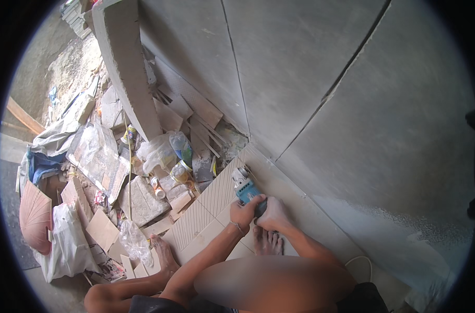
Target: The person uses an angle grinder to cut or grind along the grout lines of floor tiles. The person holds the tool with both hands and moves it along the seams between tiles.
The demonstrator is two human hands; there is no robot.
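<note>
A teal angle grinder with a silver metal head points away from me, over the light floor tiles. My left hand, with a thin bracelet at the wrist, wraps round the left side of its body. Around the rear of the body my right hand is closed; it looks dusty. The grinder's head is over ribbed tile close to the corner of the wall; I cannot tell whether it touches. The disc is hard to make out.
Grey walls meet the tiles ahead and right. Rubble, broken tiles, plastic bags and a paint-stained bucket-like container lie left. A concrete post leans there. A pink ribbed piece sits far left. A pale cord curls right.
</note>
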